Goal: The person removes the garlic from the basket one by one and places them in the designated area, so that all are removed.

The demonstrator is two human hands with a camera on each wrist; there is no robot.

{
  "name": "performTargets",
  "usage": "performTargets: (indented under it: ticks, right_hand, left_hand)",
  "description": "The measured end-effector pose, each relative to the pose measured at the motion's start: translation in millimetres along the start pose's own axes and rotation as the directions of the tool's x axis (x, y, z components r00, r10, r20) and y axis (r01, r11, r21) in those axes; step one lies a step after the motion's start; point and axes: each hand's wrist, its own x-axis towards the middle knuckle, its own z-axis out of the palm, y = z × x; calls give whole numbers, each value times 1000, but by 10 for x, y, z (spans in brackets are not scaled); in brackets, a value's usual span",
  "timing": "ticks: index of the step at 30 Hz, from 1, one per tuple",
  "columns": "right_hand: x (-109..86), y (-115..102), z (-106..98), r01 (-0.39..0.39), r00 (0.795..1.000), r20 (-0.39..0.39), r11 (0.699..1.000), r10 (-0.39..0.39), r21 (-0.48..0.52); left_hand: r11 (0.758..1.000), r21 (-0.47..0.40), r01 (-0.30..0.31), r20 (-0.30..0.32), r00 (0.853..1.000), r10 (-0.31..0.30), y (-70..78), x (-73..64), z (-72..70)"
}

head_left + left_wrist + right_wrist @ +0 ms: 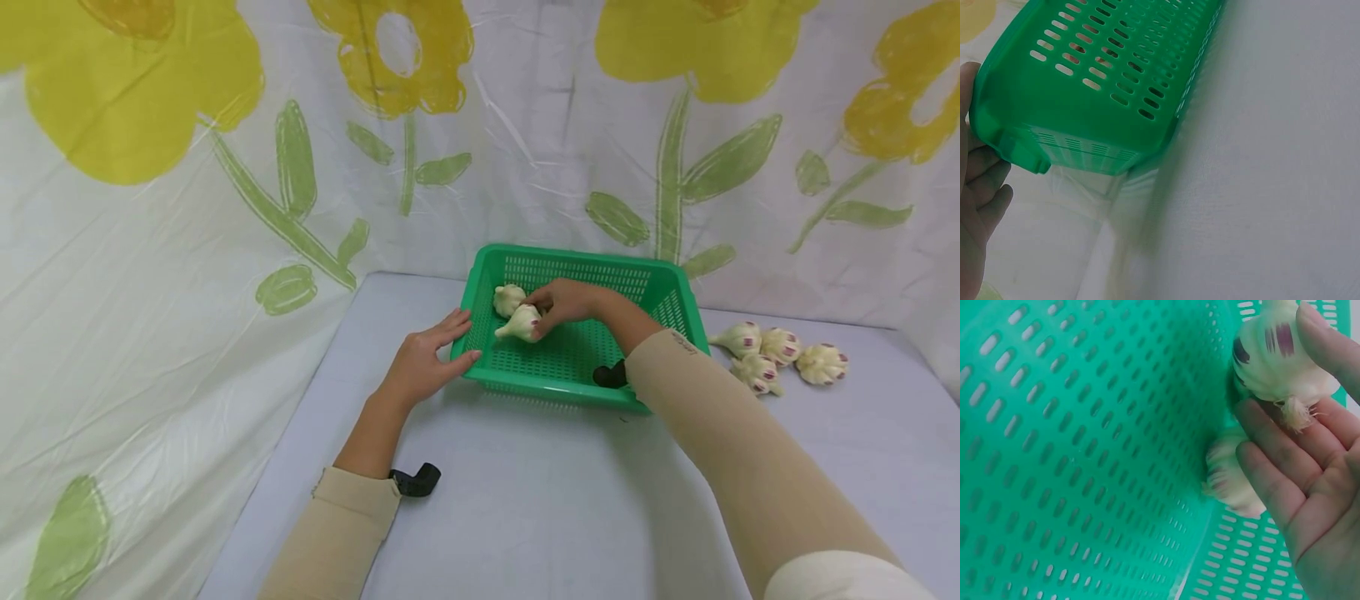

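Observation:
Inside the green plastic basket [555, 388], my right hand [572, 302] holds a garlic bulb [523, 323] between thumb and fingers. In the right wrist view, that bulb [1282, 359] shows purple marks and a tuft of roots facing the palm. A second garlic bulb [508, 298] lies behind it, near the basket's left end. My left hand [423, 362] grips the basket's front left corner, thumb over the rim. From the left wrist view, the fingers [988, 187] of that hand lie under the rim, outside the basket.
Several garlic bulbs [757, 371] lie grouped on the pale table [525, 508], right of the basket. Just behind the basket hangs a white sheet [525, 183] with yellow flowers, which also runs along the left side. Black wrist devices [417, 481] are on both arms.

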Motion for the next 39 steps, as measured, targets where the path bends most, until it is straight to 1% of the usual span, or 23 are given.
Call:
performTargets:
  ticks: [6,8,14,17,22,28,33,39]
  right_hand:
    - [-2,51,-3,-13,999,-39,998,15,63]
    - [-6,62,-12,-13,999,-48,995,18,100]
    - [-64,49,-34,11,997,-76,976,5,218]
    - [-106,19,-50,18,996,-86,967,5,256]
    - [-165,-19,-112,23,992,-123,959,13,282]
    - [-259,-47,-239,20,983,-180,951,38,307]
    - [-381,-70,-348,51,972,-232,947,25,316]
    - [-592,-99,-434,88,961,-278,934,12,346]
  left_hand:
    - [1000,-6,10,8,1000,-10,5,-8,-5]
    - [1000,-3,9,8,1000,-9,6,-10,-7]
    - [1000,6,-4,2,1000,4,10,-3,-1]
    - [1000,7,-12,-1,1000,12,1,-1,4]
    - [1000,2,-14,-5,1000,14,-3,-4,5]
    - [1000,1,-5,2,1000,5,-4,-13,4]
    - [1000,-1,2,3,1000,-2,-9,-16,6]
    - [1000,28,-2,6,1000,2,8,-16,-7]
